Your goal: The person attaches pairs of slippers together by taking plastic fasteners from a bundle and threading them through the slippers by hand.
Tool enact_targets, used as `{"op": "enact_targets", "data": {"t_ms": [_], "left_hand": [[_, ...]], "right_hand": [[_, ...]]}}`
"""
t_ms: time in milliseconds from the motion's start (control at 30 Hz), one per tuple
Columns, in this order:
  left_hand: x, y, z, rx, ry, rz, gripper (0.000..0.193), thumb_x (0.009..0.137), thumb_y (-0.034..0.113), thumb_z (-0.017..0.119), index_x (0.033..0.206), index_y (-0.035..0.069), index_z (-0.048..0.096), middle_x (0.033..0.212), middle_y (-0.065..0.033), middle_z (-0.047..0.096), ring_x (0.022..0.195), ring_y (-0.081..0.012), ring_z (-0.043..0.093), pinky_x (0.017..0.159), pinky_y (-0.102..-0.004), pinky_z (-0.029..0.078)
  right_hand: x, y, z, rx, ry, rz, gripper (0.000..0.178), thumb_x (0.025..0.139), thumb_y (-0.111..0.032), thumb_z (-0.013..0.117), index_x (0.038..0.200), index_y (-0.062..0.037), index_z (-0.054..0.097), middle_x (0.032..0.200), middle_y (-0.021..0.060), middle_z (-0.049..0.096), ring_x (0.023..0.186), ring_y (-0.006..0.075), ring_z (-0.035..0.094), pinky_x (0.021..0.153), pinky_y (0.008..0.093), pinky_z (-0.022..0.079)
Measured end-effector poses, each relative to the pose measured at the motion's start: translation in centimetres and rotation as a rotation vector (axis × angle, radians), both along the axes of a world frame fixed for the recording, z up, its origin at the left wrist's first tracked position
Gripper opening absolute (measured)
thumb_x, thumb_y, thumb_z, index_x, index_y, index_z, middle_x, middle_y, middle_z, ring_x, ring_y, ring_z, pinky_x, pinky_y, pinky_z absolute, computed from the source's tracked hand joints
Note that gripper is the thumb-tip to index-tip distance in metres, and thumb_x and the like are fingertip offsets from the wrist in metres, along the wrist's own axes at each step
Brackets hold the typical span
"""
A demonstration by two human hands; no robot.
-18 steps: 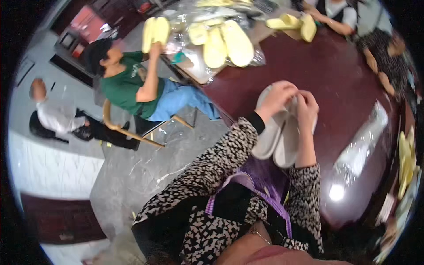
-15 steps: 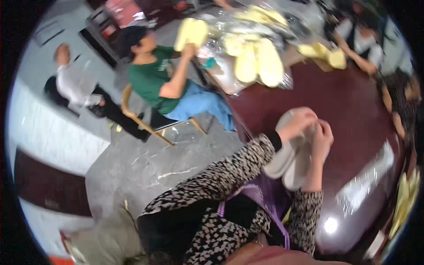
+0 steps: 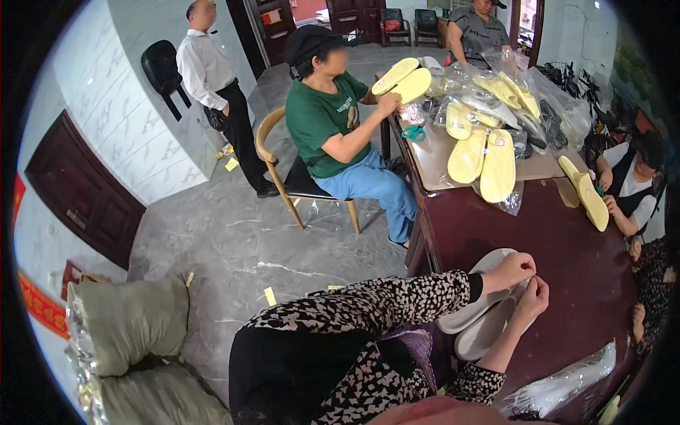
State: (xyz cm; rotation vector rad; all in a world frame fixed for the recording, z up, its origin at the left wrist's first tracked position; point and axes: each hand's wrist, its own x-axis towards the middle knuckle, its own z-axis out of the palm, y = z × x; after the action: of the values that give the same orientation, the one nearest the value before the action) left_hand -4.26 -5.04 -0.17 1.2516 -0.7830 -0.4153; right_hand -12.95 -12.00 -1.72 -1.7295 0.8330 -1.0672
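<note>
A pair of pale grey slippers (image 3: 484, 331) lies on the dark red table beneath my hands, toes pointing away from me. Over their front part, my left hand (image 3: 511, 270) is closed with its fingertips pinched together. My right hand (image 3: 531, 301) meets it from the right, also in a pinch. Whatever lies between the fingertips is too small to make out. Both wrists hide parts of the slippers.
Yellow slippers (image 3: 498, 166), some in clear bags, pile up on the far table (image 3: 535, 205). A clear plastic bundle (image 3: 567, 382) lies near right. One co-worker in green (image 3: 322, 117) holds yellow slippers; another sits at right. Stuffed sacks (image 3: 134, 322) stand on the left floor.
My view has swung up, so more of the room shows and the table sits lower. My hands stay pinched together over the grey slippers.
</note>
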Motion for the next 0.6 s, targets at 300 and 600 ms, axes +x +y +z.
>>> {"op": "enact_targets", "data": {"t_ms": [300, 600], "left_hand": [[-1.4, -0.9, -1.7, -0.088, -0.275, 0.206, 0.008, 0.074, 0.007, 0.062, 0.072, 0.0, 0.059, 0.071, -0.0081, 0.059, 0.067, -0.0162, 0.057, 0.06, -0.0303, 0.045], [-0.6, -0.5, -0.2, 0.003, 0.126, -0.116, 0.012, 0.078, 0.012, 0.061, 0.076, 0.0, 0.061, 0.066, -0.0024, 0.058, 0.061, -0.0081, 0.054, 0.054, -0.0252, 0.044]], "right_hand": [[-0.9, -0.8, -1.4, -0.054, -0.017, -0.009, 0.015, 0.084, -0.011, 0.06, 0.087, 0.003, 0.063, 0.077, 0.0034, 0.061, 0.07, 0.0093, 0.053, 0.065, 0.0238, 0.045], [-1.3, -0.4, -0.3, -0.038, -0.026, 0.012, 0.016, 0.086, -0.011, 0.057, 0.09, 0.0034, 0.062, 0.079, 0.0063, 0.062, 0.071, 0.0123, 0.055, 0.065, 0.0265, 0.045]]}}
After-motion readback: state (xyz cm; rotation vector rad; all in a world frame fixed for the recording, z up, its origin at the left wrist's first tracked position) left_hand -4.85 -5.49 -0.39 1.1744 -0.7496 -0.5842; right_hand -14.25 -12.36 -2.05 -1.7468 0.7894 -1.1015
